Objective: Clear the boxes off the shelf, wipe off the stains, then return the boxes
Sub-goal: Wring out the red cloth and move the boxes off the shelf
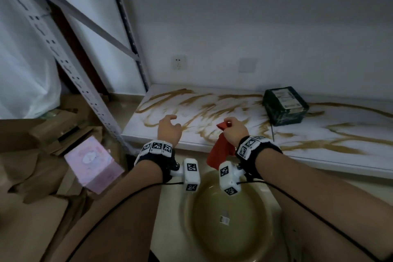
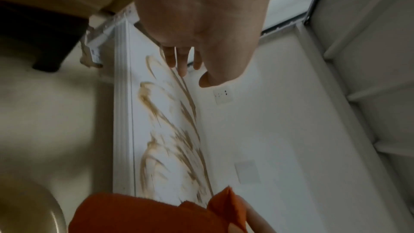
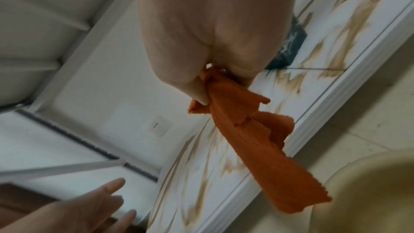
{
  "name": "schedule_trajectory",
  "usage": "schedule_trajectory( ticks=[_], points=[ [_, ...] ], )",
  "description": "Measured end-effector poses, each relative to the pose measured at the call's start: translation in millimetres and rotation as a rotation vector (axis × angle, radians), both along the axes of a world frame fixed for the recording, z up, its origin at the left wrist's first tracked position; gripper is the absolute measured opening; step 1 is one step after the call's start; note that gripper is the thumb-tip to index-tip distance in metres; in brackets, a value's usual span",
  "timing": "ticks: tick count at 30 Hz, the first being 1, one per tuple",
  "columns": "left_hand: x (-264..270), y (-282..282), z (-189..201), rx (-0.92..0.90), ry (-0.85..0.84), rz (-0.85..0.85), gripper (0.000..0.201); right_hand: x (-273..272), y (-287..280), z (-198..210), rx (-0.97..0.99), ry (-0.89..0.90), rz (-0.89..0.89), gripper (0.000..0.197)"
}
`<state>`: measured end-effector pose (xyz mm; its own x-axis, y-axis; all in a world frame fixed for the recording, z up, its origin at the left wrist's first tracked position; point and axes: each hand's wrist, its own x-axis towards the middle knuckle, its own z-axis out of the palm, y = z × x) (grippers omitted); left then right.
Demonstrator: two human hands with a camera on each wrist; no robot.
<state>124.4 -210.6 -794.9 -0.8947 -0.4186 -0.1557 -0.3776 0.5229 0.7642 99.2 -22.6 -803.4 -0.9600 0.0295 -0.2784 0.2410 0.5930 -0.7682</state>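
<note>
Your right hand (image 1: 233,132) grips the red cloth (image 1: 219,151) over the stained shelf (image 1: 350,164); your left hand (image 1: 169,128) hovers loose, holding nothing. One dark box (image 1: 285,105) remains far right; wiping could smear stains against it.

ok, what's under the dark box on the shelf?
The dark box sits on the shelf, with brown stains running up to its left and right sides. Whether they continue beneath it is hidden by the box.
</note>
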Motion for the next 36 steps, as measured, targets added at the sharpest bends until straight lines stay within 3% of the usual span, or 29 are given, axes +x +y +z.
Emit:
schedule_trajectory(
  ticks=[5, 10, 18, 23, 27, 31, 36],
  points=[
    [-33.9, 59.5, -23.6, 0.033, -0.027, -0.1, 0.037, -26.9, 77.3, -13.3, -0.032, 0.036, -0.141, 0.045],
    [-71.8, 116.3, -51.6, 0.162, -0.04, -0.137, 0.035, -53.9, 153.8, -22.5, 0.042, 0.091, -0.28, 0.027],
    [-148.4, 219.9, -64.8, 0.195, -0.142, -0.317, 0.034, -98.1, 239.6, -43.4, 0.155, 0.129, -0.39, 0.028],
    [-176.8, 270.9, -72.6, 0.179, -0.206, -0.438, 0.036, -114.9, 267.6, -59.3, 0.105, 0.064, -0.371, 0.05],
    [-187.6, 297.5, -75.7, 0.22, -0.255, -0.477, 0.027, -128.1, 278.7, -61.7, 0.064, 0.027, -0.283, 0.052],
    [-197.6, 309.1, -83.7, 0.229, -0.276, -0.52, 0.04, -145.2, 280.6, -64.7, 0.028, 0.02, -0.224, 0.046],
    [-208.1, 317.8, -89.4, 0.224, -0.284, -0.553, 0.052, -155.4, 281.1, -69.5, 0.021, -0.05, -0.194, 0.054]
  ],
)
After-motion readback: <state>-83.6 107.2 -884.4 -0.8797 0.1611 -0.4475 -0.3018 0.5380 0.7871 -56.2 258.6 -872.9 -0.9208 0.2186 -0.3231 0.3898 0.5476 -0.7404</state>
